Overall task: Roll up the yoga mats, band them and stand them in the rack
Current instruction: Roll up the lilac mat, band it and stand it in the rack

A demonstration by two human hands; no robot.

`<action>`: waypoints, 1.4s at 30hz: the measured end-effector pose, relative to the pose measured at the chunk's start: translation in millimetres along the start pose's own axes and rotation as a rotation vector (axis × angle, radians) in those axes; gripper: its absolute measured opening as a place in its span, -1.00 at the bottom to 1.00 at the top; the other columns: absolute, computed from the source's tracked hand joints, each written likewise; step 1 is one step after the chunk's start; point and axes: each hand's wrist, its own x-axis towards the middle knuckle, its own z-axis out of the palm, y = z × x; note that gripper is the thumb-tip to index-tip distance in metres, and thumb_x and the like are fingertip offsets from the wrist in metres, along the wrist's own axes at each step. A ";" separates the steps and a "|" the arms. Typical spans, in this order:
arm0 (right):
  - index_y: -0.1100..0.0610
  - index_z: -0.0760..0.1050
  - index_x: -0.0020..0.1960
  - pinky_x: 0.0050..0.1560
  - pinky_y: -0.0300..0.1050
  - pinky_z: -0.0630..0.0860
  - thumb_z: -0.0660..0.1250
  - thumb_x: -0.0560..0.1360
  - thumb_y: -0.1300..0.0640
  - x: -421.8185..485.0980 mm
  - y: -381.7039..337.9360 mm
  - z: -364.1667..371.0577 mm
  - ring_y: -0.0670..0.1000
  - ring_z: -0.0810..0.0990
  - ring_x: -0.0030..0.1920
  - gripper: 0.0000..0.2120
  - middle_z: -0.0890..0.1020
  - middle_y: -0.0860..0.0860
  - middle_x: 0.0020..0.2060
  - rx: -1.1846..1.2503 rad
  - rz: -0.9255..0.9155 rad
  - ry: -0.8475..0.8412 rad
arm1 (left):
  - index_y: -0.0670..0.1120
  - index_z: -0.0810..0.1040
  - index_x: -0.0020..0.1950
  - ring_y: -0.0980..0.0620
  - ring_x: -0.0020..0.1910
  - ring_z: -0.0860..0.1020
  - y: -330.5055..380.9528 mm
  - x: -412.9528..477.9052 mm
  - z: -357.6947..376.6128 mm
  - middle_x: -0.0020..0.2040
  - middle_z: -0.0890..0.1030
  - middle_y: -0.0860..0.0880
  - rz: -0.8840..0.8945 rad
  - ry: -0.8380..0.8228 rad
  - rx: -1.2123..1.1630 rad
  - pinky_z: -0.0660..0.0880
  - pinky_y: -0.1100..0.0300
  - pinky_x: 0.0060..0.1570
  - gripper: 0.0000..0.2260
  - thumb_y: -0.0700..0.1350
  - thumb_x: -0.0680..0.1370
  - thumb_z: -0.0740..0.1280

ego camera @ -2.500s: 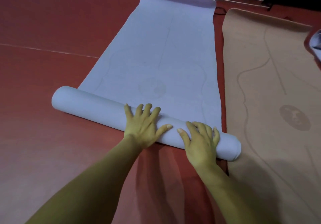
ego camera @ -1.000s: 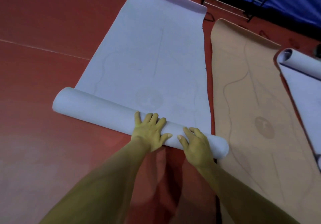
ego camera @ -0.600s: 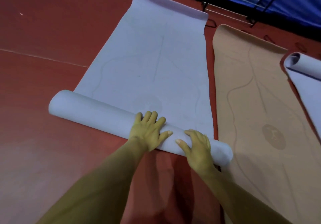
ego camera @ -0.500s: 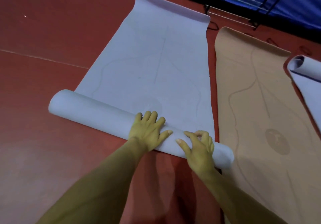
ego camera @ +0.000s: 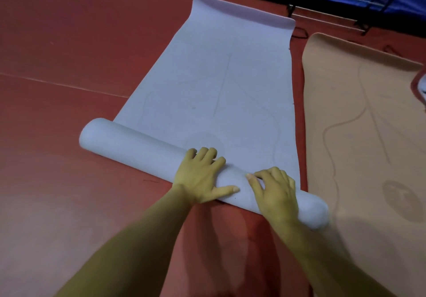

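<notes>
Step in hand: rolling the first mat; banding and racking not yet begun.

Position: grey mat (ego camera: pixel 219 84) lies on the red floor (ego camera: pixel 57 43), centre of frame. Its near part is wound into a roll (ego camera: pixel 138 149) running from middle left to lower right. The flat remainder runs to the upper centre, where the far edge curls up. The rack (ego camera: pixel 341 13) stands at upper right, well apart.

Grip: left hand (ego camera: pixel 200 176) is released, palm flat and fingers spread on top of the roll. Right hand (ego camera: pixel 274 193) arches over the roll with bent fingers, grasping its crest. Both sit on the right half.

Risks, as we judge them:
- The left end has no hand on it and juts past the flat part's left edge. Uneven push could wind the roll into a cone, which would band badly and stand crooked.
- The right end reaches the edge of the tan mat (ego camera: pixel 368 135) beside it. Rolling on could drag or catch that edge.
- Light pressure would leave slack turns.
- The curled far edge may fold under at the finish.
</notes>
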 end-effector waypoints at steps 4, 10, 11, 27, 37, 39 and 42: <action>0.01 0.65 -0.12 0.19 0.00 0.37 0.31 0.56 -0.18 12.2 3.0 3.5 0.06 0.57 -0.07 -0.71 0.56 -0.06 -0.20 -0.034 0.025 -0.052 | -0.06 0.57 -0.08 -0.11 -0.18 0.41 -1.8 13.5 1.6 -0.15 0.47 -0.03 0.018 0.008 0.029 0.39 -0.01 -0.13 -0.35 0.51 0.47 0.10; 0.03 0.60 -0.18 0.08 -0.01 0.32 0.21 0.55 -0.16 12.5 -1.3 1.6 0.10 0.58 -0.15 -0.66 0.57 -0.05 -0.24 -0.026 0.007 0.101 | -0.01 0.60 0.04 -0.12 -0.10 0.42 -4.1 30.7 -5.9 -0.08 0.49 -0.03 -0.037 -0.233 0.075 0.35 0.01 -0.09 -0.25 0.56 0.43 -0.06; 0.04 0.61 -0.17 0.07 0.01 0.34 0.20 0.56 -0.15 8.9 -1.9 0.5 0.11 0.58 -0.13 -0.66 0.58 -0.03 -0.21 -0.030 0.006 0.116 | 0.01 0.58 0.10 -0.12 -0.04 0.42 -2.6 35.4 -10.3 -0.03 0.50 -0.03 -0.056 -0.305 0.086 0.33 0.01 -0.05 -0.21 0.57 0.40 -0.11; 0.09 0.49 -0.08 -0.03 0.12 0.44 0.08 0.59 -0.19 9.5 -7.0 -0.2 0.14 0.48 -0.11 -0.61 0.48 0.05 -0.16 -0.174 0.085 0.026 | 0.00 0.53 0.17 -0.14 -0.08 0.51 -4.6 34.6 -5.2 0.01 0.52 -0.04 -0.056 -0.255 0.010 0.42 -0.07 0.12 -0.18 0.60 0.42 -0.13; 0.06 0.63 0.06 0.18 0.08 0.38 0.07 0.58 -0.25 16.0 2.8 -0.9 0.12 0.53 0.02 -0.50 0.57 0.03 0.00 -0.104 0.009 -0.048 | -0.06 0.63 0.05 -0.12 -0.15 0.43 -6.8 32.7 14.3 -0.08 0.53 -0.02 -0.010 0.002 0.025 0.46 -0.01 -0.09 -0.33 0.48 0.52 0.07; 0.10 0.61 0.18 0.20 0.11 0.43 0.05 0.58 -0.25 20.5 -3.9 0.0 0.13 0.57 0.07 -0.46 0.62 0.05 0.03 -0.092 0.063 -0.049 | -0.07 0.63 0.06 -0.12 -0.17 0.44 -5.3 38.3 15.3 -0.10 0.55 -0.02 -0.034 -0.004 0.031 0.48 -0.01 -0.07 -0.34 0.46 0.54 0.04; 0.16 0.55 0.21 0.30 0.16 0.41 0.09 0.58 -0.23 17.4 -8.6 3.9 0.17 0.53 0.20 -0.47 0.59 0.09 0.13 0.002 0.113 -0.042 | -0.07 0.59 0.12 -0.13 -0.19 0.46 -2.3 42.9 15.7 -0.11 0.56 -0.04 -0.074 -0.012 0.037 0.48 -0.02 -0.03 -0.35 0.44 0.55 0.02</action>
